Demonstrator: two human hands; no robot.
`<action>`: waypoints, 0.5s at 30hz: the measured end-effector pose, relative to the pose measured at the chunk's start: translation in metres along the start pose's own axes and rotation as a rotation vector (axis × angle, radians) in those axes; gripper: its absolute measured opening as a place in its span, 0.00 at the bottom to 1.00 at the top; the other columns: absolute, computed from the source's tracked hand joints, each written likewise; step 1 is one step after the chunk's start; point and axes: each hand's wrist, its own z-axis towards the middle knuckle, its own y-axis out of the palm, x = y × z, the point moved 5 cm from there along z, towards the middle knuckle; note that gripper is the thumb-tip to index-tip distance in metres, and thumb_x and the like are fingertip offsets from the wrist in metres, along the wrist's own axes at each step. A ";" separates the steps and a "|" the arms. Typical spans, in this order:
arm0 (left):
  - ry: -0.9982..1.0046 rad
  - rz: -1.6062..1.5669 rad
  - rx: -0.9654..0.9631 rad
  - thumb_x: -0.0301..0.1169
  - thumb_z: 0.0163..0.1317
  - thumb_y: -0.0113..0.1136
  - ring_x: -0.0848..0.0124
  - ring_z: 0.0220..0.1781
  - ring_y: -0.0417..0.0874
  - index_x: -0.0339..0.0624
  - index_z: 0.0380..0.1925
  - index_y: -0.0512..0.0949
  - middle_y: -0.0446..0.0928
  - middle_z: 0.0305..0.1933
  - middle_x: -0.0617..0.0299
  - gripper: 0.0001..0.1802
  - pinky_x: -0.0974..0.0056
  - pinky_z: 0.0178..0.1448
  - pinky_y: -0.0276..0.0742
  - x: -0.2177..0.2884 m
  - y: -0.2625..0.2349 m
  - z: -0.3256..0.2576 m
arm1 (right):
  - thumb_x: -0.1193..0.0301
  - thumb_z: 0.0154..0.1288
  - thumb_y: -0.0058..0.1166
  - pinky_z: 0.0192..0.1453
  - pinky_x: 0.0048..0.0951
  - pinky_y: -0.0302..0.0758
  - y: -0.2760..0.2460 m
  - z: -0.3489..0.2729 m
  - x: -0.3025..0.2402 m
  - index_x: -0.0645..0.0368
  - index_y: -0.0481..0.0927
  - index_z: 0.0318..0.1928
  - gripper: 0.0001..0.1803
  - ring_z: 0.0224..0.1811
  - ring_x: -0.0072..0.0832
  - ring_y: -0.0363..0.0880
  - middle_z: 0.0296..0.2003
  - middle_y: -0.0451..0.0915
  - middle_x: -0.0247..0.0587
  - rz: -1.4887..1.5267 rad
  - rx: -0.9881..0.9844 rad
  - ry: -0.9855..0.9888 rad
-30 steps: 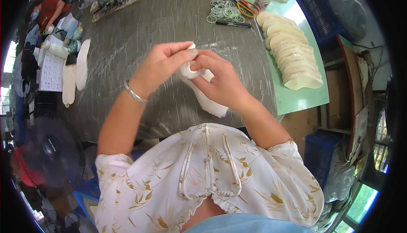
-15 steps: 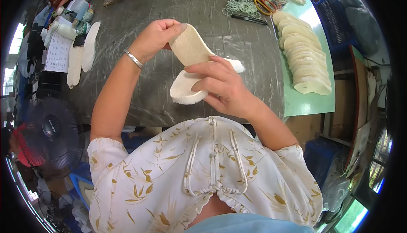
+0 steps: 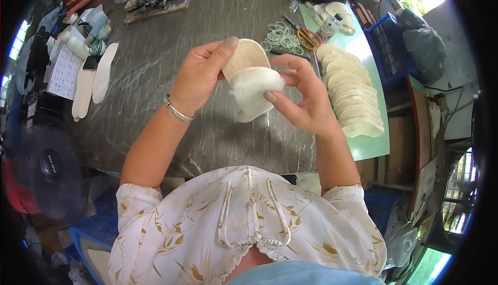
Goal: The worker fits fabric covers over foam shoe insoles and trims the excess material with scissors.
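Note:
Above the table in front of me, my left hand (image 3: 203, 72) pinches a cream insole (image 3: 246, 57), thumb on top near its upper left edge. Over its lower part lies a white fluffy surface (image 3: 254, 90) with a ragged edge. Whether this is the same insole folded over or a second one, I cannot tell. My right hand (image 3: 307, 95) is at the right side of the fluffy part. Its thumb tip rests on the fluffy edge, with the fingers curled around that side and the index finger raised apart.
On a green board at the right lies an overlapping row of cream insoles (image 3: 353, 98). Beyond my right hand are rubber bands (image 3: 283, 39), orange-handled scissors (image 3: 307, 37) and a bottle (image 3: 330, 26). At the left lie long white insoles (image 3: 105, 72) beside paper and jars; a fan (image 3: 51, 163) stands below.
The lower part has turned from its cream side to its white fluffy side. My right hand has moved from across the insole to its right edge, and its fingers have spread.

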 end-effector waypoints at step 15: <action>0.208 0.527 -0.141 0.36 0.68 0.56 0.83 0.32 0.77 0.31 0.42 0.82 0.82 0.32 0.66 0.17 0.75 0.36 0.74 0.048 0.030 0.000 | 0.80 0.57 0.61 0.34 0.24 0.75 -0.019 0.024 -0.034 0.65 0.83 0.38 0.07 0.29 0.25 0.80 0.30 0.80 0.40 -0.247 0.032 -0.095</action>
